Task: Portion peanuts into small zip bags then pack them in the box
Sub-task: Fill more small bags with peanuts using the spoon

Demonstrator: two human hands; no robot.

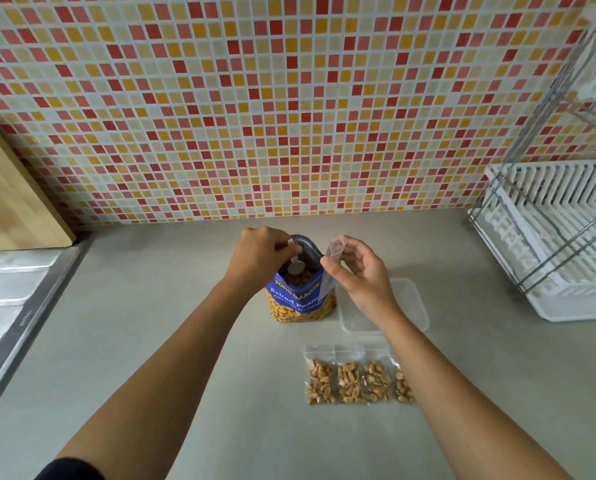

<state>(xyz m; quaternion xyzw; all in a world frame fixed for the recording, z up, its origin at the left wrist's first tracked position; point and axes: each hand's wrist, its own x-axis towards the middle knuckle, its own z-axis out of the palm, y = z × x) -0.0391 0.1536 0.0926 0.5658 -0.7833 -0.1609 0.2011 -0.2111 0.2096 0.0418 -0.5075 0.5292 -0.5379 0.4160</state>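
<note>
Clear zip bag (pixel 327 284) inside right grip (pixel 362 271)

The grey worktop (pixel 171 306) runs back to a tiled wall; a blue peanut bag (pixel 300 303) stands upright on it near the middle, its top open; just right of the bag, touching or nearly so, sits a clear box (pixel 407 299) with no lid on; nearer the person, four filled zip bags (pixel 355 377) lie flat in a row, edges overlapping, the rightmost partly hidden by a forearm; a white dish rack (pixel 553 244) with a wire frame stands at the far right; a steel drainer (pixel 9 289) borders the left edge; a wooden board (pixel 15 199) leans in the back left corner.
</note>
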